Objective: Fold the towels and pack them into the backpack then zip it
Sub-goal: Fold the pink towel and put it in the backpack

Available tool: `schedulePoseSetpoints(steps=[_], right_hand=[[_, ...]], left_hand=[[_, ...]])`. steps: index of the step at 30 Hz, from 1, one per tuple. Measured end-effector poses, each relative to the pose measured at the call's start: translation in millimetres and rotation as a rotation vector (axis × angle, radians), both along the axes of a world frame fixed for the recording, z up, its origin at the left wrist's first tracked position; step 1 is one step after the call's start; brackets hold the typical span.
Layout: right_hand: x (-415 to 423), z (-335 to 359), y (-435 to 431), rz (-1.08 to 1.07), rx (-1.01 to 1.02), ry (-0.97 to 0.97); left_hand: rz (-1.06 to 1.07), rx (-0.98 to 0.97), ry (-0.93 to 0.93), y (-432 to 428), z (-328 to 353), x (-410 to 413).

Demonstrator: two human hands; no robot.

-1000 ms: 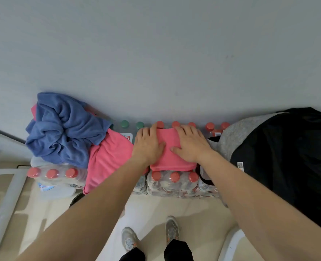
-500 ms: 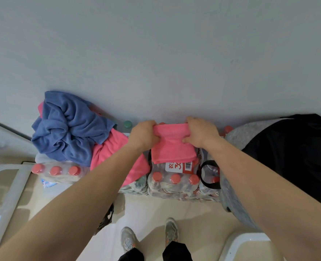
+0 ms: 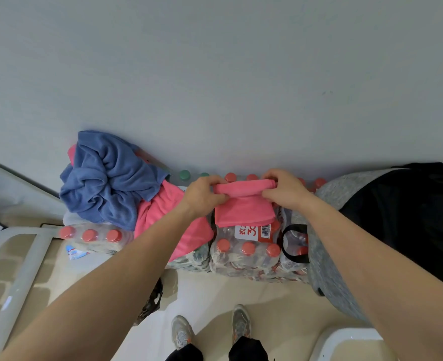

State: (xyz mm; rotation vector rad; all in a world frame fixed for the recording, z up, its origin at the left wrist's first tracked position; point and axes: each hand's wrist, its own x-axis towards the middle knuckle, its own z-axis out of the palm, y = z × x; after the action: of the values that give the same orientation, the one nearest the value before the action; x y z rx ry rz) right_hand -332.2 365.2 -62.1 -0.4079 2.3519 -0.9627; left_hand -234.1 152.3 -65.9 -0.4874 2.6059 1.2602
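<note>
The folded pink towel [image 3: 243, 207] sits between the two hands, its far edge lifted and curled over while its near part drapes down onto a pack of water bottles [image 3: 246, 254]. The left hand [image 3: 204, 196] pinches the towel's left end, fingers curled round the rolled edge with the thumb underneath. The right hand [image 3: 284, 190] grips the right end the same way (both sets of knuckles face up, so the fingertips are mostly hidden in the cloth). The towel spans the whole gap from one hand to the other.

Just left of the left wrist, a second pink towel [image 3: 160, 220] lies loose over the neighbouring bottles. A crumpled blue towel [image 3: 105, 178] is heaped on top of its far part. To the right, touching the bottle packs, stands the backpack [image 3: 329, 259], grey outside and black further right, with a black strap loop [image 3: 292, 243] resting against the bottles. All of it is pushed up against a pale wall [image 3: 215, 74]. The person's shoes [image 3: 181, 332] show below on the light floor [image 3: 210, 295].
</note>
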Motion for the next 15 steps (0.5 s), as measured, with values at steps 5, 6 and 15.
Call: schedulePoseSetpoints(steps=[5,6,15], right_hand=[[27.8,6.7,12.8,0.21,0.09,0.061],[33.8,5.0,14.4,0.226,0.119,0.065],[55.7,-22.7,2.9,0.112,0.234,0.313]], left_hand=[[-0.091,-0.004,0.03,-0.4,-3.0,22.2],[-0.108,-0.015,0.042,0.7,-5.2,26.5],[-0.25,-0.271,0.115,14.4,-20.0,44.8]])
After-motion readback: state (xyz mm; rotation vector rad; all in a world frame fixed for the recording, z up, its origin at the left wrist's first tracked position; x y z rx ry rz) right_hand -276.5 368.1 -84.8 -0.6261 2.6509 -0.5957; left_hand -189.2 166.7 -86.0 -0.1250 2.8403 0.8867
